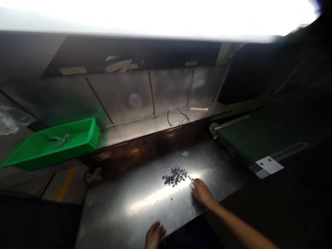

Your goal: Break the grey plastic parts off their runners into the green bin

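A loose pile of small dark pieces [175,176] lies on the metal tabletop [114,204]. At the pile's right edge, my right hand [202,193] is closed on a thin metallic tool like tweezers [191,179], its tip pointing at the pieces. One tiny dark piece [171,199] lies apart, nearer to me. By the table's front edge is my left hand [155,236], fingers loosely curled and a little apart, with nothing visible in it. Blur hides the fine shape of the pieces.
A green tray [93,136] at left holds a few small greyish items. Glasses [178,121] and a pale strip [199,109] rest on the back ledge [129,133]. At right is a green conveyor belt [249,135], with a white plate [270,165] at its near corner.
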